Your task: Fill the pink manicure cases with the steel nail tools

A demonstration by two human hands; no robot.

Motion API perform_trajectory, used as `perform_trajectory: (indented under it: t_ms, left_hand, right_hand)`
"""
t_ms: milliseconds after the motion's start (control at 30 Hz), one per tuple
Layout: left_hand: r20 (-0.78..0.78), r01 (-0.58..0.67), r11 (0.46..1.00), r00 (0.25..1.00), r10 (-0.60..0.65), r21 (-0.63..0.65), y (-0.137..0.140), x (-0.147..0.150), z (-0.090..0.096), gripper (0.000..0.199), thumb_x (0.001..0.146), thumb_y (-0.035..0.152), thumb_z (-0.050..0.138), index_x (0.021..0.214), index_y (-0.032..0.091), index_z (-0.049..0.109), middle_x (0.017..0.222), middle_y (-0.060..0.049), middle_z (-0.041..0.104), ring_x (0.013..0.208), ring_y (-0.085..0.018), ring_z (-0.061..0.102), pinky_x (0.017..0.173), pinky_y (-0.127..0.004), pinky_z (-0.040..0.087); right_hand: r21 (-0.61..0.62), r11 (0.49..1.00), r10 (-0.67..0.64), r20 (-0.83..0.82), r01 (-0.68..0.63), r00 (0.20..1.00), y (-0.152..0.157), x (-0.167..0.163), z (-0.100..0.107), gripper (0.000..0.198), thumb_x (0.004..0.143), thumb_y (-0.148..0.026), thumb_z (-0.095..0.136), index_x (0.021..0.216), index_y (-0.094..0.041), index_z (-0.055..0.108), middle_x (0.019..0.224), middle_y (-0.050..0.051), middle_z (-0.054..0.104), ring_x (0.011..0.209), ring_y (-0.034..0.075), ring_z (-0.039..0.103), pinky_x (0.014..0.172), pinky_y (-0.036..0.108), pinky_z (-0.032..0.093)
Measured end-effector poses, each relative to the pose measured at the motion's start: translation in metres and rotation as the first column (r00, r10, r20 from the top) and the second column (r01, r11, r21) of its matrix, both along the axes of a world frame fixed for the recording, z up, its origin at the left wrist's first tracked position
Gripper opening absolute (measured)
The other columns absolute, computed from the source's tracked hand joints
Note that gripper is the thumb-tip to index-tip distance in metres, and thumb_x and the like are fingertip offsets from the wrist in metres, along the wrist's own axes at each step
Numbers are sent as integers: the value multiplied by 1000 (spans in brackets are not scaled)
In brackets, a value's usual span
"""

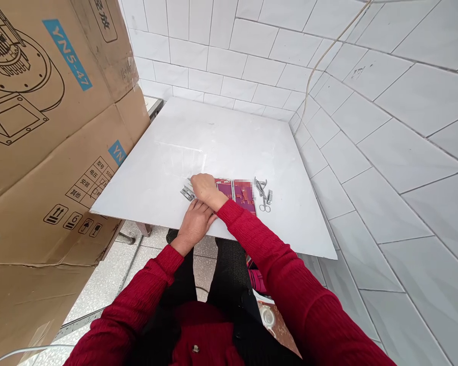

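Open case: we see the red and purple case [239, 192] lying open on the surface, just right of our right hand, its near left part hidden behind our right wrist and sleeve.
Small metal pieces: a cluster of metal pieces [187, 192] lies just left of our right hand, too small for us to name.
Right hand: our right hand [205, 190] is bent over between the cluster and the case, fingers curled; we cannot tell what it holds.
Left hand: our left hand [196, 222] rests at the surface's near edge, nearer than the case and left of it, fingers close together under the right; its palm is hidden.
Loose tools: right of the case lie metal tools [263, 197], one with ring handles.
Surface: the white surface [244, 142] stretches far, to the tiled wall [259, 66].
Carton: a large cardboard box [99, 122] stands left.
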State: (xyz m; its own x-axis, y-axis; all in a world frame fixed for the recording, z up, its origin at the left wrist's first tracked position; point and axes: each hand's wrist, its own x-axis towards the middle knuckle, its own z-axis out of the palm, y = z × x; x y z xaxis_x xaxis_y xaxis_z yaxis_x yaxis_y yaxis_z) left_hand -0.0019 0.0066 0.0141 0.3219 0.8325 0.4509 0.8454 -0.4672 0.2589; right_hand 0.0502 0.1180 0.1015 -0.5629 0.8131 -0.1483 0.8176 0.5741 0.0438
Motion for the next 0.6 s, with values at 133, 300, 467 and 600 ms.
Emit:
perform_trajectory:
  t_ms: [133,300,467,600]
  left_hand:
    - [5,6,1000,1000,-7,23,0,0,-2,25,104,31,56,112,14,74,111,-14,76,113,-30,67,110,-51,49]
    - [9,2,999,1000,-2,46,1,-1,-4,21,102,31,60,107,16,75,106,-13,77,109,-31,69,104,-51,52]
    - [6,-1,998,1000,1,71,1,-1,-4,23,102,33,61,105,16,75,105,-13,78,110,-30,69,107,-51,51]
    - [12,-1,998,1000,0,58,0,-1,-3,24,103,35,60,109,17,74,108,-12,77,113,-29,68,112,-51,48]
  right_hand:
    - [16,998,68,66,-69,996,-3,-12,2,29,90,-2,61,113,-12,78,111,20,78,108,28,76,83,30,58]
    - [48,984,163,123,-170,979,-7,-15,-1,24,90,-5,65,109,-10,78,108,21,79,105,28,77,83,30,59]
    - [72,964,243,145,-255,959,-11,-7,0,22,93,-4,59,105,-9,78,109,21,78,105,27,76,83,30,57]
    - [93,958,257,125,-270,958,-11,1,0,24,95,-4,56,104,-8,78,108,22,78,105,27,76,83,30,55]
